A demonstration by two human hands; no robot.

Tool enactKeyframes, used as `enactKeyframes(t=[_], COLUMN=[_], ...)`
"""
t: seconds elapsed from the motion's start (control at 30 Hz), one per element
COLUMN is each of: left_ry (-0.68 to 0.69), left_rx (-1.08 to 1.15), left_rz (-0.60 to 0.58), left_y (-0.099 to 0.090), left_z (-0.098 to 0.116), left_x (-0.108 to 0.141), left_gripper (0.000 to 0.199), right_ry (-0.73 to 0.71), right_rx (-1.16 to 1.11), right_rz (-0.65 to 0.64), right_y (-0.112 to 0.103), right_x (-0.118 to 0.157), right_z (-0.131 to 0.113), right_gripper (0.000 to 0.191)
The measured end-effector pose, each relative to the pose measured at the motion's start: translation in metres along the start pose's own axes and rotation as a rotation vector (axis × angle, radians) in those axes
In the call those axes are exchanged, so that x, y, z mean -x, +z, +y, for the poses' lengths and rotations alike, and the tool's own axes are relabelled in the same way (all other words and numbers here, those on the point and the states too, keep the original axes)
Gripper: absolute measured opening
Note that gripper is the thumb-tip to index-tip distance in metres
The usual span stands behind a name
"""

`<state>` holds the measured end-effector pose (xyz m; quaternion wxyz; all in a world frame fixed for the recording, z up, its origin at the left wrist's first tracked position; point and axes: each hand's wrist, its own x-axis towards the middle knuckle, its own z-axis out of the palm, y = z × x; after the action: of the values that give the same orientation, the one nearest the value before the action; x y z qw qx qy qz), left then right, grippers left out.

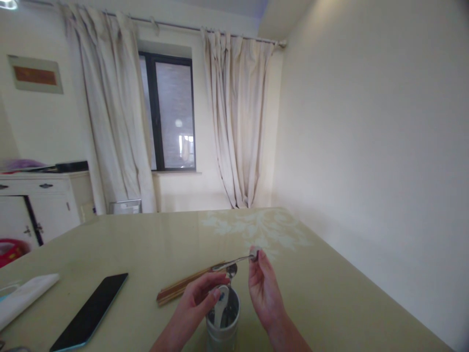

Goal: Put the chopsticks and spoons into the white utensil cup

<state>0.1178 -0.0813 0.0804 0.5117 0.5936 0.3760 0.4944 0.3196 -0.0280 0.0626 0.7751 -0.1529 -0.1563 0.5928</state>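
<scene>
Right now, the right hand (264,291) is pinching one end of a slender metal utensil (237,259) between closed fingers, right of lower centre in the frame. Its long axis is running leftward and slightly down, its far end overlapping the chopsticks (185,287) on the worktop (142,244) in view. The left hand (198,297) is curving beside the canister (222,338), nearer the white utensil (221,305); whether its fingers are gripping that, I cannot tell.
</scene>
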Motion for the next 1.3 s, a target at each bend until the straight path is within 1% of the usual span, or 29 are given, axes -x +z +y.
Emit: enactKeyframes(t=[0.17, 0.33, 0.4, 0.53, 0.63, 0.8, 0.87, 0.93, 1.03, 1.1, 1.2, 1.3], left_ry=[0.003, -0.024, -0.035, -0.072, -0.083, -0.068, -0.064, -0.058, -0.054, -0.065, -0.103, -0.106], left_rx=[0.017, -0.013, 0.001, 0.092, 0.137, 0.186, 0.220, 0.281, 0.387, 0.412, 0.381, 0.305], left_rz=[0.020, 0.111, 0.145, 0.212, 0.244, 0.268, 0.276, 0.314, 0.410, 0.465, 0.512, 0.560], left_y=[0.004, 0.006, 0.007, 0.007, 0.006, 0.004, 0.003, 0.001, -0.004, -0.009, -0.020, -0.039], left_z=[0.002, 0.000, -0.001, -0.005, -0.009, -0.015, -0.017, -0.020, -0.024, -0.028, -0.032, -0.035], left_x=[0.001, 0.000, -0.001, -0.003, -0.004, -0.006, -0.008, -0.011, -0.016, -0.020, -0.024, -0.029], left_gripper=[0.051, 0.055, 0.055, 0.060, 0.064, 0.062, 0.060, 0.061, 0.062, 0.061, 0.057, 0.052], right_ry=[0.058, 0.177, 0.202, 0.185, 0.158, 0.086, 0.094, 0.105, 0.114, 0.109, 0.072, 0.024], right_rx=[0.034, 0.046, 0.041, 0.073, 0.121, 0.161, 0.183, 0.208, 0.262, 0.315, 0.430, 0.536], right_rz=[-0.055, -0.102, -0.123, -0.154, -0.152, -0.110, -0.113, -0.116, -0.117, -0.138, -0.187, -0.171], right_y=[0.008, 0.009, 0.010, 0.007, 0.002, -0.004, -0.004, -0.002, 0.001, 0.002, 0.000, -0.003], right_x=[0.003, 0.008, 0.009, 0.008, 0.005, 0.000, 0.001, 0.002, 0.005, 0.005, 0.003, 0.001], right_z=[-0.006, -0.002, 0.000, 0.007, 0.014, 0.018, 0.018, 0.017, 0.018, 0.019, 0.021, 0.021], right_gripper=[0.035, 0.037, 0.038, 0.038, 0.040, 0.038, 0.039, 0.039, 0.041, 0.043, 0.045, 0.049])
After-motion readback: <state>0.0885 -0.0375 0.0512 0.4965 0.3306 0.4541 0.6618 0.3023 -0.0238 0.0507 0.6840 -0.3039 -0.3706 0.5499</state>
